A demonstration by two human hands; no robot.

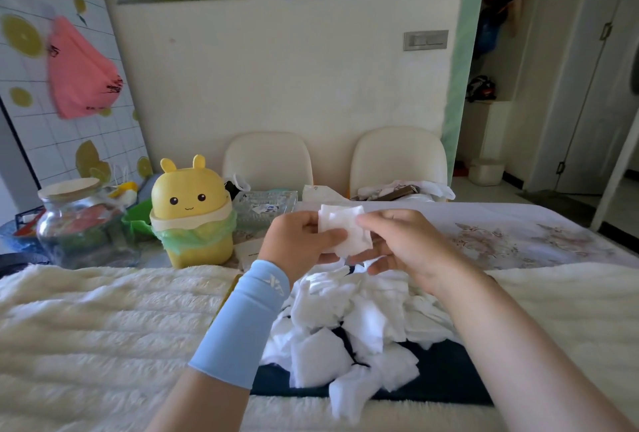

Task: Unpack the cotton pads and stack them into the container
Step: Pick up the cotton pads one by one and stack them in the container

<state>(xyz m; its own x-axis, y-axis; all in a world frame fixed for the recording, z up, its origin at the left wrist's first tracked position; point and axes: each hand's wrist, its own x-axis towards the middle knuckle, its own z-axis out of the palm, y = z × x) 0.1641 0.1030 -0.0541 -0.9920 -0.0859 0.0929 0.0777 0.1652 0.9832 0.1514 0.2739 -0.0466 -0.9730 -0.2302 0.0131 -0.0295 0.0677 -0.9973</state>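
Cream fleece point(103, 310) covers the table where your left hand point(300, 241) and right hand point(406, 246) together pinch a few cotton pads point(340, 224), the loose heap point(345, 328) at 6 o'clock below, the clear box point(266, 205) at 11 o'clock nearer your left.

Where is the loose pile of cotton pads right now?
Head view, lower centre: the pile of cotton pads lies on a dark mat between the forearms, just below the left hand and right hand, which pinch the held pads.
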